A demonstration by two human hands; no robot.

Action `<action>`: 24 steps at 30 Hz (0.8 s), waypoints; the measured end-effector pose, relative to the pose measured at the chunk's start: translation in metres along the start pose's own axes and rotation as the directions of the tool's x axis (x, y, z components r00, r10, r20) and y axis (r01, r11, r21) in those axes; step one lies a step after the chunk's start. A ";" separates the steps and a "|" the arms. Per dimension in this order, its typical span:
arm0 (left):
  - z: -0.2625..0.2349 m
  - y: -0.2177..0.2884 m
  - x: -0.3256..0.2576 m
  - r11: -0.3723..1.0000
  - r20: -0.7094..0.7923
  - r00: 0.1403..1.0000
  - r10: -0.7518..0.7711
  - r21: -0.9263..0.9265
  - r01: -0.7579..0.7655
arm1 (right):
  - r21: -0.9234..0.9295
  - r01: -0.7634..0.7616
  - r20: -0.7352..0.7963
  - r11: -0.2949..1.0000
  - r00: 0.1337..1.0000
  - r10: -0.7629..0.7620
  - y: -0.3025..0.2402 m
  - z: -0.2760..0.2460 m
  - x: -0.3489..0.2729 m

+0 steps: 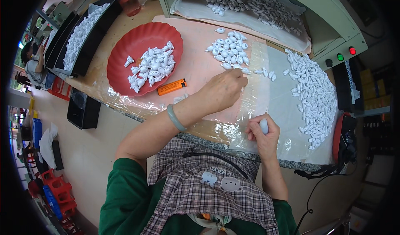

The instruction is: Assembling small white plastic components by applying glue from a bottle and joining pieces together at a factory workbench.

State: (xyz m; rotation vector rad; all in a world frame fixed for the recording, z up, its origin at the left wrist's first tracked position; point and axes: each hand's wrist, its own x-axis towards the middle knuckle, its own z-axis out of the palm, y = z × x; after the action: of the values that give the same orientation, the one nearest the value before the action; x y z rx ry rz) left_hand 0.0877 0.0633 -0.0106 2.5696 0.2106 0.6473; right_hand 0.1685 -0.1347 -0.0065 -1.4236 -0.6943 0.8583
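Observation:
My left hand, with a pale green bangle on its wrist, reaches across the middle of the table. Its fingers are pinched together beside a small pile of white oval pieces with dark marks; what lies between the fingertips is too small to make out. A few loose white pieces lie just past those fingers. Nearer the table's front edge, my right hand is closed around a pale bluish, rounded object, its kind unclear. A large heap of white pieces spreads out to the right.
At the left, a red scalloped dish holds white figure-like pieces, with an orange lighter beside it. A green-grey metal box with lit buttons stands at the back. Black trays and a pink-lidded bottle stand far left.

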 end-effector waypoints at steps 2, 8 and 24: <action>0.002 -0.001 -0.003 0.999 -0.015 1.000 -0.004 -0.034 0.003 | -0.009 -0.002 -0.001 1.000 1.000 0.002 0.000 0.001 0.000; 0.006 -0.002 -0.013 1.000 -0.082 0.997 -0.013 0.012 0.014 | -0.023 0.012 -0.004 1.000 1.000 -0.012 0.001 0.002 0.001; -0.019 0.014 -0.030 0.577 0.284 0.896 -0.342 -0.688 0.439 | -0.026 -0.013 -0.003 1.000 1.000 0.013 0.000 0.002 0.001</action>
State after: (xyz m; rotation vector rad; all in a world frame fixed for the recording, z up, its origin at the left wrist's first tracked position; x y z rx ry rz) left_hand 0.0521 0.0514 -0.0016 1.6654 0.3760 0.2993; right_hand 0.1679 -0.1326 -0.0069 -1.4540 -0.6969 0.8598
